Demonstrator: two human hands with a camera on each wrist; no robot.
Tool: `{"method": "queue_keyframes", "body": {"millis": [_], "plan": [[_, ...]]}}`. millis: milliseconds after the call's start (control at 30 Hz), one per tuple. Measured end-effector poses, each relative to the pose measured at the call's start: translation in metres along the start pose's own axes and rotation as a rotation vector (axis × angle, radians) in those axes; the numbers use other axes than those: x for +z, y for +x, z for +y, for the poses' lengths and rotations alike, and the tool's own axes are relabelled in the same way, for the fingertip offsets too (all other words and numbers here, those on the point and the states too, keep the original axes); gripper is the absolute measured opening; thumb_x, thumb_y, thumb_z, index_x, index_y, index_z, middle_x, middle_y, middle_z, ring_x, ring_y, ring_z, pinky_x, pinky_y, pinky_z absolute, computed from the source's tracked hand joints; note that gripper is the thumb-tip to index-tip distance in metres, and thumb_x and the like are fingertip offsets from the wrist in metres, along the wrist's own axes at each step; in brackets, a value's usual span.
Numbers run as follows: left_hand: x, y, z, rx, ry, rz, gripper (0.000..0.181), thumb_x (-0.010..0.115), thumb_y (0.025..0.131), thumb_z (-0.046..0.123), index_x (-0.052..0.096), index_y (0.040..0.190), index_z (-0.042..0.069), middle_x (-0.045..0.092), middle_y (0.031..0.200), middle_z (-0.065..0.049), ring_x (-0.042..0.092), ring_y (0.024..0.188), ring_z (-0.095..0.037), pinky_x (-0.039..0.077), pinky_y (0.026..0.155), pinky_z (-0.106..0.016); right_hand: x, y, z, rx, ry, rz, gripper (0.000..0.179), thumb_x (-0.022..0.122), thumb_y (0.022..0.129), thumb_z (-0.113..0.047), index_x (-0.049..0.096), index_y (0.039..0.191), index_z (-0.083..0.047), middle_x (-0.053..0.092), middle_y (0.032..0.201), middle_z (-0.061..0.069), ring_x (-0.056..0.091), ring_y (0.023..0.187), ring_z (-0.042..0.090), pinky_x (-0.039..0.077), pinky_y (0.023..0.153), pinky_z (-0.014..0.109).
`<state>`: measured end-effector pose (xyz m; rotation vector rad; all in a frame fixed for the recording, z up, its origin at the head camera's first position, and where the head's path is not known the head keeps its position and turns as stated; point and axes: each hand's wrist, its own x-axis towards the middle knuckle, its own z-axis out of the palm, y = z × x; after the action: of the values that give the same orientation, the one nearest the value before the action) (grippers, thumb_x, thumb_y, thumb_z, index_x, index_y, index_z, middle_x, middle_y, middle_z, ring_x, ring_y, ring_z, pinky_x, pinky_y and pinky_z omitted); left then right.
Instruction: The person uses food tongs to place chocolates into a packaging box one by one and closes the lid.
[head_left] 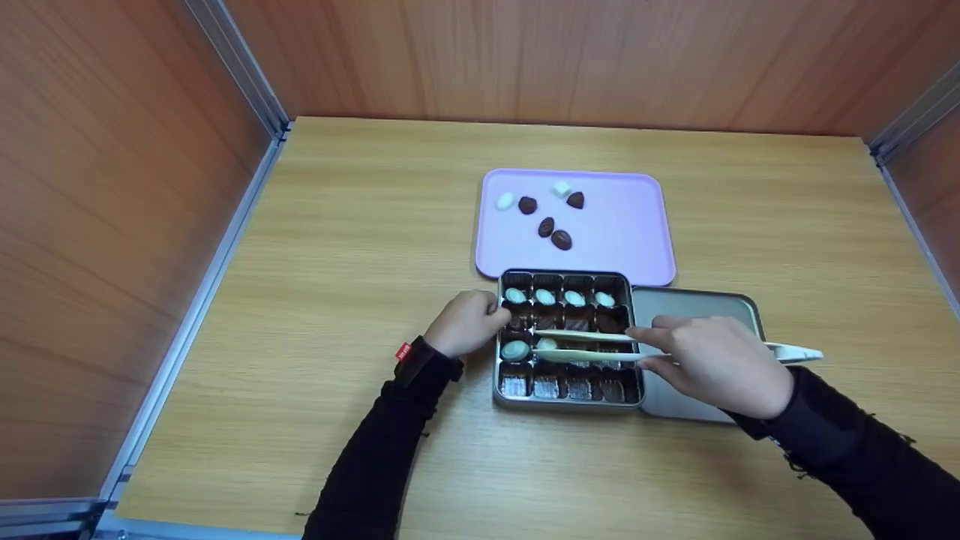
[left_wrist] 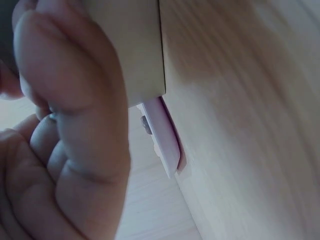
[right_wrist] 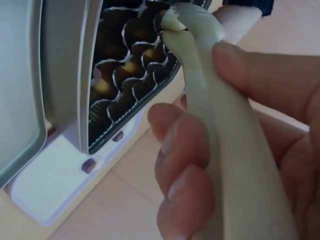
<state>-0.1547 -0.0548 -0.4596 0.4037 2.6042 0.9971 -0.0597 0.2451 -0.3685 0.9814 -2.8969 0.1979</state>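
Note:
In the head view my right hand holds pale tongs, pointing left over a metal tin with a dark divided insert. The tong tips are at a white chocolate in the third row, second compartment; the right wrist view shows the tips close around it. Left of it lies another white chocolate. White chocolates fill the back row, with dark chocolates in the row below. My left hand grips the tin's left rim, fingers curled; in the left wrist view a finger hides part of the tin.
Behind the tin, a lilac tray bears several dark chocolates and two white ones. A metal lid lies right of the tin, under my right hand. Wood panels wall in the table.

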Motion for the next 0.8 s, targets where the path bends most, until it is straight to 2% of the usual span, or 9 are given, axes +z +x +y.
{"method": "queue_keyframes", "body": {"millis": [200, 333, 800], "plan": [[0.001, 0.0, 0.0, -0.008, -0.005, -0.011, 0.031, 0.052, 0.087, 0.025, 0.036, 0.061, 0.019, 0.035, 0.061, 0.006, 0.038, 0.056, -0.013, 0.031, 0.055, -0.027, -0.002, 0.005, -0.007, 0.018, -0.023, -0.037, 0.032, 0.076, 0.082, -0.022, 0.073, 0.111, -0.01, 0.055, 0.07, -0.005, 0.03, 0.047, 0.0, 0.025, 0.042, 0.02], [0.0, 0.0, -0.001, -0.012, -0.004, -0.008, 0.031, 0.052, 0.087, 0.024, 0.036, 0.061, 0.019, 0.035, 0.06, 0.006, 0.038, 0.056, -0.013, 0.031, 0.055, -0.027, -0.005, 0.01, -0.009, 0.003, -0.043, -0.052, 0.033, 0.077, 0.081, -0.023, 0.073, 0.11, -0.009, 0.057, 0.071, -0.003, 0.032, 0.047, 0.002, 0.027, 0.041, 0.02], [0.0, 0.0, 0.0, -0.013, -0.006, -0.006, 0.031, 0.052, 0.087, 0.025, 0.036, 0.061, 0.018, 0.035, 0.061, 0.006, 0.038, 0.057, -0.013, 0.031, 0.056, -0.027, -0.012, 0.017, -0.005, 0.031, 0.039, -0.145, 0.036, 0.076, 0.081, -0.024, 0.072, 0.112, -0.006, 0.062, 0.078, 0.001, 0.033, 0.048, 0.003, 0.029, 0.044, 0.021]]}}
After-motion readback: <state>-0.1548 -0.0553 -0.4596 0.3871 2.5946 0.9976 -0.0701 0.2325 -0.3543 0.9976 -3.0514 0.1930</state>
